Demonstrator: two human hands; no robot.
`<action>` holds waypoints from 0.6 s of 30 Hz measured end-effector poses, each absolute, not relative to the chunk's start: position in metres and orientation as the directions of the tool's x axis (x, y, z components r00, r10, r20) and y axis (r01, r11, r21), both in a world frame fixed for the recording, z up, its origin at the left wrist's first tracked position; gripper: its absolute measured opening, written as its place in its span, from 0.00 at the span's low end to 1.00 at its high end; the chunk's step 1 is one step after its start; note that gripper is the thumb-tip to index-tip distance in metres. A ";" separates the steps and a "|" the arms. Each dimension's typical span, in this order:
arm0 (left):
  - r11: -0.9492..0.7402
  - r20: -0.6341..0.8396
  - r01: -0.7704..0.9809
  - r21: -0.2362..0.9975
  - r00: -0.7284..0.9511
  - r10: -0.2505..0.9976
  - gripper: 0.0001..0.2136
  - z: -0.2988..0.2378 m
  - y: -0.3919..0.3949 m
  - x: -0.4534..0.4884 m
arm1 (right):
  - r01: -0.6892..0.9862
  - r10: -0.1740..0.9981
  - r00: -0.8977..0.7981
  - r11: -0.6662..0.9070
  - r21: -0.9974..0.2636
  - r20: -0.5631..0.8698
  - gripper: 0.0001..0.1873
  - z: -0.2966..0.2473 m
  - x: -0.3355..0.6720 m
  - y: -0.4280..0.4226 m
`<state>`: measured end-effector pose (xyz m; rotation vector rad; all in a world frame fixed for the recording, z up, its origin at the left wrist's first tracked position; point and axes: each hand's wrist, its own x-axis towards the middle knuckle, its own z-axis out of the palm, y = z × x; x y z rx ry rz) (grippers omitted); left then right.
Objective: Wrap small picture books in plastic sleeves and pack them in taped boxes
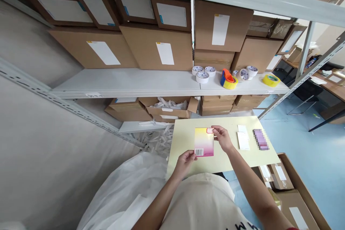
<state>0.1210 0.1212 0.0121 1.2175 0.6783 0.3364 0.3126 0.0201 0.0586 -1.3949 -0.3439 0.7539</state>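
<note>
A flat, card-like piece (204,143) fades from yellow to pink, with a barcode at its lower left and a small red-edged sticker (209,130) at its upper right. I cannot tell if it is a single card or a thin packet. My left hand (185,162) pinches its lower left corner. At the upper right edge, by the sticker, the fingers of my right hand (222,137) are closed on it too. Both hands hold it above the pale yellow table (183,133). White slips (243,140) and a blurred purple stack (261,139) lie on the right of the tabletop.
Behind the table stands a grey shelf rack (134,81) with cardboard boxes (159,48). Tape rolls (202,77) and a tape dispenser (228,79) sit on its middle shelf. A large open carton (304,190) with boxes is at lower right. White plastic sheeting (129,190) lies at left.
</note>
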 end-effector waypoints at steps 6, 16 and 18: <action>0.354 -0.293 0.096 0.930 0.776 0.559 0.16 0.011 0.120 0.119 | -0.282 0.650 0.728 -0.006 -0.960 -0.218 0.23 0.059 0.311 0.016; 0.550 -0.383 0.042 0.834 0.762 0.522 0.25 0.006 0.116 0.114 | -0.237 0.761 0.626 -0.022 -0.971 -0.170 0.14 0.056 0.322 0.005; 0.597 -0.394 0.022 0.802 0.771 0.500 0.25 0.004 0.116 0.114 | -0.196 0.799 0.588 -0.009 -0.980 -0.125 0.14 0.053 0.326 0.002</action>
